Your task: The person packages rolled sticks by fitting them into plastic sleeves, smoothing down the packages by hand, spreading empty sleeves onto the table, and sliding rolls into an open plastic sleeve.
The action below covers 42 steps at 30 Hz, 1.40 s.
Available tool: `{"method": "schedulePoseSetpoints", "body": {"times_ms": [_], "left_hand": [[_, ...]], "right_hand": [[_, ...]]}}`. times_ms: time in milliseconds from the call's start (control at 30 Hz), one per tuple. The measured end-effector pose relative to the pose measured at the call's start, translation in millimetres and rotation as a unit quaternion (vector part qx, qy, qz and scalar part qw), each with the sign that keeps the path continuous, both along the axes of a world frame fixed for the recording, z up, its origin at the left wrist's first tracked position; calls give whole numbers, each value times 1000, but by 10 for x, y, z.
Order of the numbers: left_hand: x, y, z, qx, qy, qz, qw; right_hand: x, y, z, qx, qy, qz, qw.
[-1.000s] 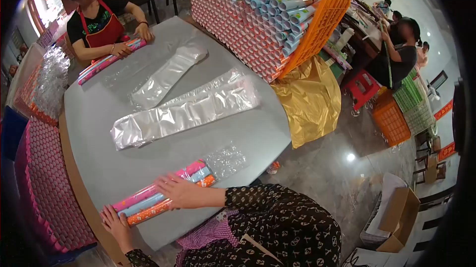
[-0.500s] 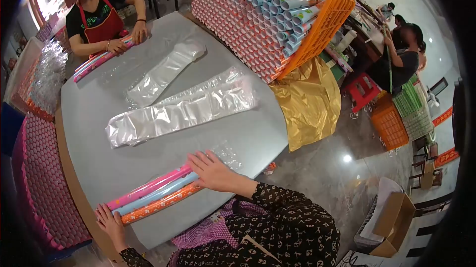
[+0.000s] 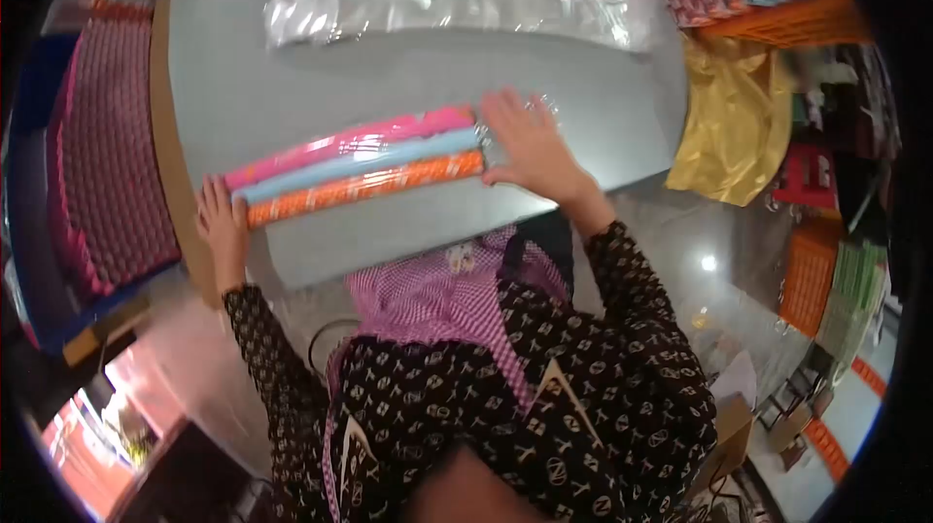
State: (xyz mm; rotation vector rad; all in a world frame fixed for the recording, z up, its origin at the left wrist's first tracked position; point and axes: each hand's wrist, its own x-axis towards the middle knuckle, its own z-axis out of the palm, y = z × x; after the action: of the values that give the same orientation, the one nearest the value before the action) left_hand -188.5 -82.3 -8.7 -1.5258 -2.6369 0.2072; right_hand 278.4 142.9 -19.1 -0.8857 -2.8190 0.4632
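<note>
Three rolls that look like wrapping paper lie side by side on the grey table [image 3: 321,81]: a pink roll [image 3: 350,142], a light blue roll [image 3: 364,165] and an orange patterned roll [image 3: 369,187]. Clear plastic film [image 3: 546,107] shows past their right ends. At the left ends rests my left hand [image 3: 224,222], its fingers stretched out against them. My right hand [image 3: 530,146] is flat with fingers spread, just beyond the right ends and over the film. The film under its palm is hidden.
A stack of clear plastic sleeves [image 3: 457,6] lies farther back on the table. Gold sheeting [image 3: 734,120] hangs at the right edge, below an orange crate [image 3: 792,22] of rolls. Many pink roll ends [image 3: 117,154] are stacked at the left.
The view has tilted down, and the co-worker is out of sight. My right hand has slid from on top of the rolls to past their right ends. My left hand stays at the left ends.
</note>
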Motion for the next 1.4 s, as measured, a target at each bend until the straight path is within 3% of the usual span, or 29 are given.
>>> {"method": "schedulePoseSetpoints", "body": {"times_ms": [633,800,933,1167,1400], "left_hand": [[18,-9,68,48,-64,3,997],[118,17,171,39,-2,5,999],[479,160,368,98,-17,-8,995],[1633,684,309,73,-88,-173,978],[2137,1024,277,68,-117,-224,965]], "right_hand": [[37,-18,47,8,49,-25,998],[111,25,185,3,42,-19,999],[185,44,311,-8,84,-28,996],[-111,-39,374,-11,174,-32,984],[-340,-141,224,-63,97,-8,993]]}}
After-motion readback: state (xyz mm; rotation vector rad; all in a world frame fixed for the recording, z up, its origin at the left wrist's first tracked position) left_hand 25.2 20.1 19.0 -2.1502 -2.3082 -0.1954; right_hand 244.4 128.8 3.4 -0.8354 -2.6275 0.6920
